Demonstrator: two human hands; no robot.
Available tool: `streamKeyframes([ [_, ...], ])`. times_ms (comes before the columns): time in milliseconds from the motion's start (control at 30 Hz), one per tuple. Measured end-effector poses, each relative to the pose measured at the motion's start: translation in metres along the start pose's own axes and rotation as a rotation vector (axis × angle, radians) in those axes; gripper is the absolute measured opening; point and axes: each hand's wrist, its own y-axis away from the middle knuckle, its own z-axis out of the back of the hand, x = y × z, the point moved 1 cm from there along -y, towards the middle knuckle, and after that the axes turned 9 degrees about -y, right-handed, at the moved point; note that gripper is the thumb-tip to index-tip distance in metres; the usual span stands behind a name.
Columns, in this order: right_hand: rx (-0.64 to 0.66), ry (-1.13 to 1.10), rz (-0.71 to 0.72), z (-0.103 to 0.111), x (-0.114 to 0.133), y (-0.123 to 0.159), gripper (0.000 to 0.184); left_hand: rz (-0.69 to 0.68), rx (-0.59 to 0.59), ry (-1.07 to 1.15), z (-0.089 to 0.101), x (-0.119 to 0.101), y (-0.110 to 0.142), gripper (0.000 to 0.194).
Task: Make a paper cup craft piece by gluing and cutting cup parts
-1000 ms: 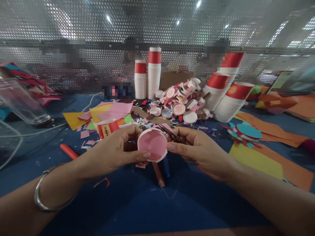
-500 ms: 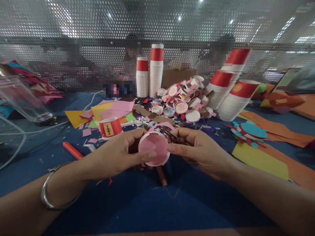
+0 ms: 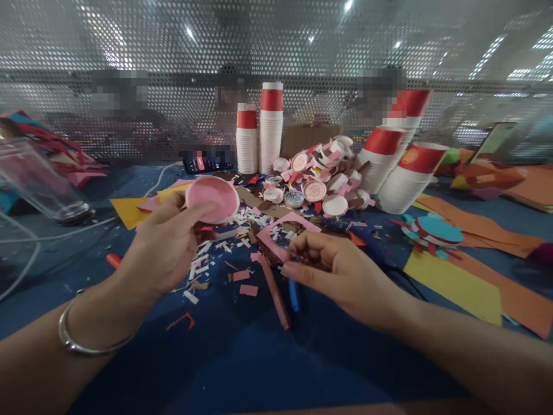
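My left hand wears a silver bangle and is closed around a shallow white-rimmed paper cup base. Pink paper covers its round face, and my thumb lies over the edge. A little red shows under it, mostly hidden by my fingers. Over the middle of the table, my right hand pinches the lower end of a pink paper scrap with a curved cut-out. Below the scrap lie a brown marker-like stick and a blue one. White and pink clippings are scattered between my hands.
Stacks of paper cups stand behind a heap of cup bases. A dark blue glue gun with a cord lies beyond my right hand. Coloured paper and a turquoise-topped piece are at right, a clear tumbler at left.
My left hand has carried the pink-faced cup base up and left, away from my right hand. My right hand has moved slightly left and down, its fingers now at the pink scrap.
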Motion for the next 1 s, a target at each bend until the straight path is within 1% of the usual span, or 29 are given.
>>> streamKeyframes([
  [100,0.064,0.068,0.000,-0.008,0.000,0.006,0.017,0.026,-0.073,0.034,0.000,-0.003,-0.001,0.022],
  [167,0.120,0.097,-0.021,-0.011,-0.001,0.009,0.016,0.033,-0.083,0.008,0.000,-0.003,-0.002,0.024],
  [267,0.230,0.086,-0.057,-0.012,-0.004,0.012,0.012,0.021,-0.016,-0.020,-0.002,0.000,-0.002,0.032],
  [367,0.266,0.117,-0.050,-0.011,-0.007,0.013,0.011,0.004,0.079,-0.027,-0.003,0.004,-0.001,0.034],
  [433,0.244,0.159,-0.026,-0.009,-0.007,0.013,0.011,-0.005,0.113,-0.054,-0.004,0.006,0.001,0.036],
  [500,0.199,0.215,0.009,-0.005,-0.006,0.012,0.010,0.003,0.152,-0.096,-0.004,0.007,0.003,0.046],
  [600,0.085,0.297,0.065,0.002,-0.004,0.008,0.011,0.039,0.247,-0.142,-0.004,0.007,0.009,0.058],
  [667,0.004,0.314,0.081,0.006,-0.003,0.004,0.015,0.052,0.309,-0.167,-0.005,0.008,0.012,0.055],
  [733,-0.048,0.287,0.094,0.009,-0.003,-0.001,0.021,0.066,0.345,-0.226,-0.007,0.010,0.015,0.046],
  [833,-0.085,0.218,0.140,0.011,-0.003,-0.006,0.027,0.082,0.378,-0.293,-0.009,0.015,0.018,0.038],
  [900,-0.102,0.177,0.143,0.011,-0.003,-0.007,0.028,0.072,0.414,-0.262,-0.011,0.018,0.019,0.038],
  [1000,-0.096,0.085,0.112,0.009,-0.003,-0.007,0.029,0.079,0.457,-0.194,-0.013,0.020,0.021,0.041],
])
